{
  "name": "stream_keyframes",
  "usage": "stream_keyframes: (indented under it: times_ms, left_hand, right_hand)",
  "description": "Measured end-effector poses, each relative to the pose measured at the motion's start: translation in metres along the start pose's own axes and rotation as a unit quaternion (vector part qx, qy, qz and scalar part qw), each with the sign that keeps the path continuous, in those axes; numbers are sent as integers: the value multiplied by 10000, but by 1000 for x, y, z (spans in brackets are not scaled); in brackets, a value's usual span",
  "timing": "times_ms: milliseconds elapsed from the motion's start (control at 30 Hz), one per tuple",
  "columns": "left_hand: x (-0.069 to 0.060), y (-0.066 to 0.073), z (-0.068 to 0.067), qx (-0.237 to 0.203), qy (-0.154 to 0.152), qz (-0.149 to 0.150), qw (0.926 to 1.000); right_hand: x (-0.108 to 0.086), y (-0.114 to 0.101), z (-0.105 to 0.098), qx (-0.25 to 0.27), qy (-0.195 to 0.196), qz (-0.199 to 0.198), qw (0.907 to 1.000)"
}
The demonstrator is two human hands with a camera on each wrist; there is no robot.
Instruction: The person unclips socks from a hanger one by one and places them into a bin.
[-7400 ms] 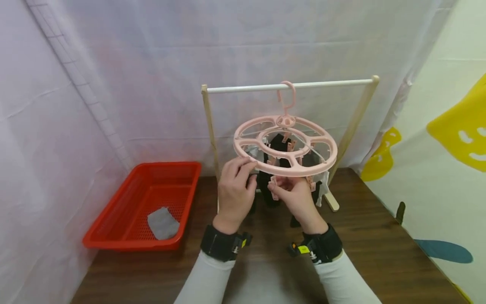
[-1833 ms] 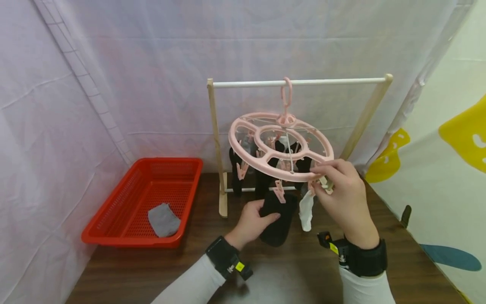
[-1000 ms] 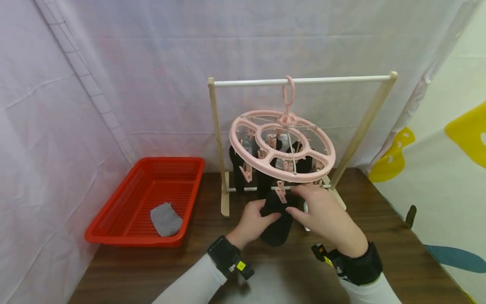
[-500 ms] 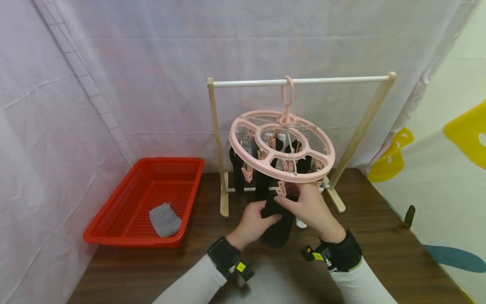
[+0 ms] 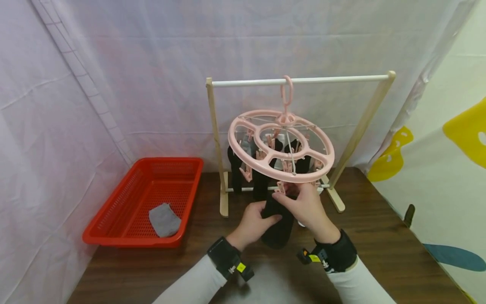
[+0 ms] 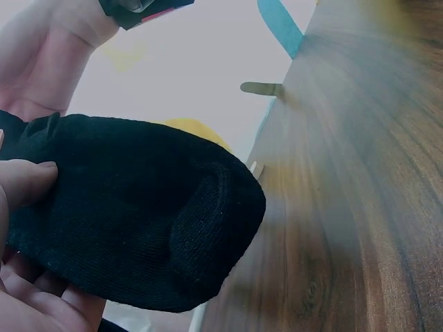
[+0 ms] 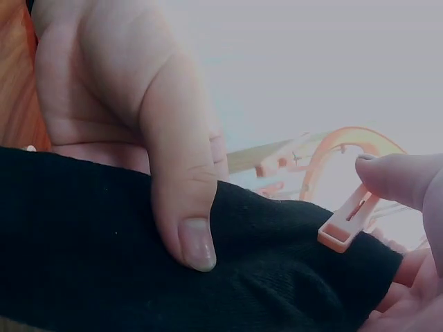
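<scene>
A black sock [image 5: 279, 226] hangs below the front rim of a round pink clip hanger [image 5: 262, 168]. My left hand [image 5: 252, 223] pinches its side, thumb in front and fingers behind, as the left wrist view also shows on the sock [image 6: 131, 207]. At the sock's upper edge, my right hand [image 5: 305, 207] has its thumb against a pink clip [image 5: 281, 188], with fingers behind the fabric. In the right wrist view the clip [image 7: 346, 221] lies over the cloth near the sock's end, under the right thumb; whether it bites the cloth is unclear.
The hanger hooks over the white bar [image 5: 250, 83] of a wooden stand [image 5: 215, 126]. Dark, grey and white socks hang beneath the ring. At left, a red basket [image 5: 133, 241] holds a grey cloth [image 5: 165, 219]. A patterned wall stands at right.
The right hand has gone from the hanger's right rim to the clip and the sock's upper edge, then shifted slightly left. The left hand has kept its hold on the sock.
</scene>
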State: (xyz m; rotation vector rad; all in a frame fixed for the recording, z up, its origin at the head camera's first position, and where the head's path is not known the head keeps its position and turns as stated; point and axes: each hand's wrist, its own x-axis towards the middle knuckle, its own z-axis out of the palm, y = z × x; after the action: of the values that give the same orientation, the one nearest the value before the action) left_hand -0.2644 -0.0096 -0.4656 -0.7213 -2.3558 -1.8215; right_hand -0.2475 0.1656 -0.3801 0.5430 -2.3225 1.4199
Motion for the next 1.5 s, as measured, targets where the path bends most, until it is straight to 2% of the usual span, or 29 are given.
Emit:
stream_keyframes:
  times_ms: [267, 600, 1067, 1200, 1500]
  left_hand:
    - [0, 0, 0, -31, -40, -46, 10000]
    - [0, -2, 1, -57, -13, 12, 10000]
    - [0, -1, 0, -11, -32, 19, 10000]
    - [0, -1, -2, -31, -30, -14, 10000]
    - [0, -1, -6, 36, -127, -154, 9998]
  right_hand:
    - [0, 0, 1, 232, 33, 72, 9997]
    - [0, 1, 3, 1032, -60, 250, 9943]
    - [0, 4, 4, 2104, -65, 94, 9776]
    - [1, 5, 4, 2206, -58, -30, 9753]
    - [0, 4, 2, 2237, 47, -26, 9746]
